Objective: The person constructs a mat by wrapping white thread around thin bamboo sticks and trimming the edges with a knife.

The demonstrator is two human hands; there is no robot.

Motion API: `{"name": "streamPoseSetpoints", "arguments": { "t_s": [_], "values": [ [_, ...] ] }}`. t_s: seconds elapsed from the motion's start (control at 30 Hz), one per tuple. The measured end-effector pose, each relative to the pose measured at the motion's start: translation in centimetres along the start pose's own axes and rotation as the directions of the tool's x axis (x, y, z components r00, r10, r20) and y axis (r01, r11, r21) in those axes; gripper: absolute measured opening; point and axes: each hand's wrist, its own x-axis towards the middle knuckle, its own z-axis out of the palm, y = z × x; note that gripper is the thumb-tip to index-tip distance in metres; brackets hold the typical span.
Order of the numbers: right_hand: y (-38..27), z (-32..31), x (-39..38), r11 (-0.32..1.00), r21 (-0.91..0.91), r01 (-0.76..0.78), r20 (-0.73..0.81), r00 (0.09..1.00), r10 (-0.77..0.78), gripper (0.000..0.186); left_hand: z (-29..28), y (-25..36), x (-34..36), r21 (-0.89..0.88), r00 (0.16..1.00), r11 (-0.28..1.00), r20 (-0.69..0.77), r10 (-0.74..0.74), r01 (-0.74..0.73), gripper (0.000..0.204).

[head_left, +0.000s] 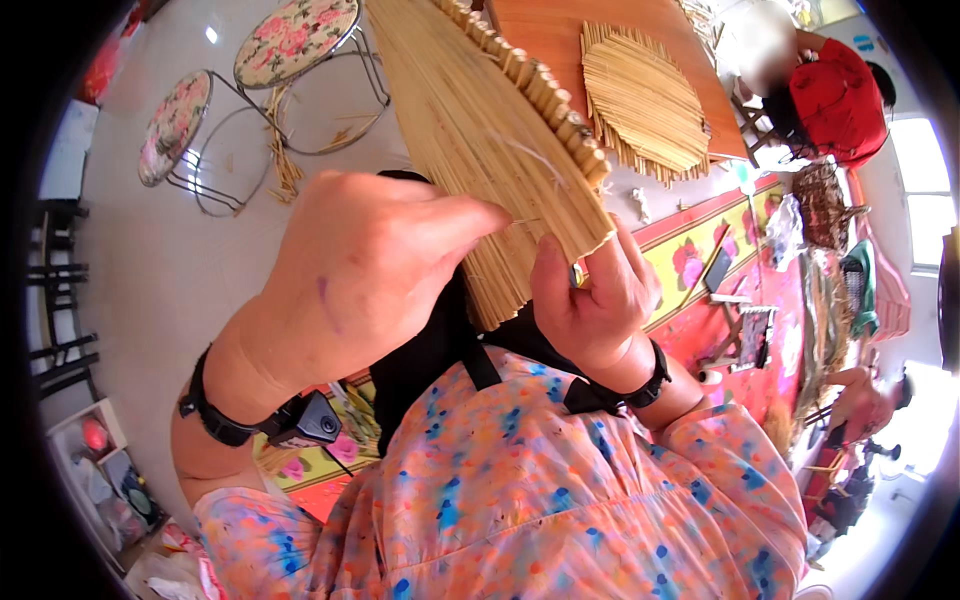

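Note:
A long panel of tan reed or straw stalks (470, 120) lies slantwise before me, with a thick bound edge of short stalk ends along its right side. My right hand (597, 300) grips its near end, thumb on top and fingers partly hidden behind it. Over the panel's left side, my left hand (365, 255) is closed in a pinch. From its fingertips a thin pale strand (527, 220) runs onto the stalks; whether this is thread or a needle is too small to tell.
A second stalk panel (645, 100) lies on an orange-brown table (540, 30). Two floral round stools (297, 40) stand at left, with loose straw (283, 150) by them. A flowered mat (690, 265) covers floor at right. A person in red (838, 105) sits beyond the table.

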Motion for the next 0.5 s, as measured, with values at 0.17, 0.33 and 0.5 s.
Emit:
{"name": "streamPoseSetpoints", "arguments": {
  "t_s": [0.17,0.33,0.5],
  "values": [
    [0.7,-0.4,0.1,0.969,0.243,0.041,0.041,0.998,-0.053,0.028,-0.6,0.6,-0.4,-0.034,0.99,0.99,0.048,-0.133,0.135,0.022],
    [2.6,-0.1,-1.9,0.876,0.482,-0.011,0.079,0.996,-0.032,0.043,-1.2,2.3,-0.1,0.027,0.94,0.955,0.165,-0.297,0.297,0.022],
    [3.6,0.7,-3.9,0.766,0.635,-0.095,0.104,0.994,0.037,0.051,-1.9,2.2,0.1,0.097,0.898,0.934,0.257,-0.357,0.344,0.015]
  ]
}}
